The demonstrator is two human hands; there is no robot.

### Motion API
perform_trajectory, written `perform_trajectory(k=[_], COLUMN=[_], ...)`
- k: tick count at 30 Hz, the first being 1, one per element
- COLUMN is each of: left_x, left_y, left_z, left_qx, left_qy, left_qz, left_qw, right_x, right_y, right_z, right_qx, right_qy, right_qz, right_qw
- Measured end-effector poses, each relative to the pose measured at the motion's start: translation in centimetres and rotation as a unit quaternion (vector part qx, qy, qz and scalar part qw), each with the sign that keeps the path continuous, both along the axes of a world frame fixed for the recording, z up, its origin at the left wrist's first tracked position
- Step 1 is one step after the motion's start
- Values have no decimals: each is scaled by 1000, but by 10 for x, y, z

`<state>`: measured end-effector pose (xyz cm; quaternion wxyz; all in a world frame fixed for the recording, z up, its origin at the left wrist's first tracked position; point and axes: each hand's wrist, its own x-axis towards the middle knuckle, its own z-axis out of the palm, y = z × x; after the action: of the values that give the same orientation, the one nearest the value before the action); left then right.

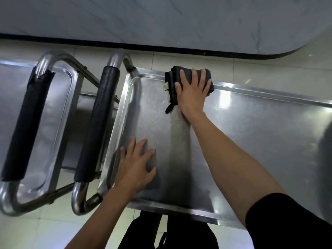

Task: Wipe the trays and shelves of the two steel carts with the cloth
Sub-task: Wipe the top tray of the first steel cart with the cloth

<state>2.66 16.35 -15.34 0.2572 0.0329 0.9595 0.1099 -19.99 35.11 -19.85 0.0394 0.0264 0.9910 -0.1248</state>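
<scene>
Pressing cloth (190,81) on steel tray (251,133), right hand (193,88); tiled floor (269,72).

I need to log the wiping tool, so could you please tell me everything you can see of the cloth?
The cloth is dark grey, soft-looking fabric, folded into a thick pad with a small pale tag and a loose strip at its near edge. It lies at the far rim of the steel tray, pressed flat under the right hand.
</scene>
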Motion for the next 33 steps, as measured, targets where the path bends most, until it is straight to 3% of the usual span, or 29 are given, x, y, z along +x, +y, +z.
perform_trajectory(k=[6,11,21,28,33], left_x=[-2,8,99,119,110], left_y=[0,-5,-27,-35,-28], left_z=[-1,-5,1,-1,8], left_qx=[-11,-4,47,38,39], left_qy=[9,27,65,73,69], left_qz=[-11,-21,10,3,39], left_qw=[1000,999,997,997,996], right_x=[84,168,322,378,375], right_y=[-4,-9,-15,-22,-27], right_z=[4,22,45,45,39], right_qx=[3,6,71,80,60], right_qy=[-17,-85,-126,-98,-74], right_qz=[33,48,114,168,145], right_qw=[999,995,983,978,985])
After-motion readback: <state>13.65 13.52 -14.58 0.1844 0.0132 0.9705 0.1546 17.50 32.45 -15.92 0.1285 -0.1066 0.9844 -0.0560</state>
